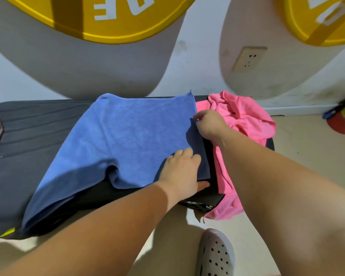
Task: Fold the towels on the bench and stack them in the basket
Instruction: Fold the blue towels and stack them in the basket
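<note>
The blue towel (127, 136) is lying spread on the bench (34, 132), its long axis running near-left to far-right. My right hand (209, 124) is pinching its right edge. My left hand (181, 172), nearer me, is resting on it, grip unclear. A pink towel (243, 120) is lying bunched just right.

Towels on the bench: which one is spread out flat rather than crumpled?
The blue towel, in the middle of the bench; it lies spread open, while the pink towel to its right is a crumpled heap.
</note>
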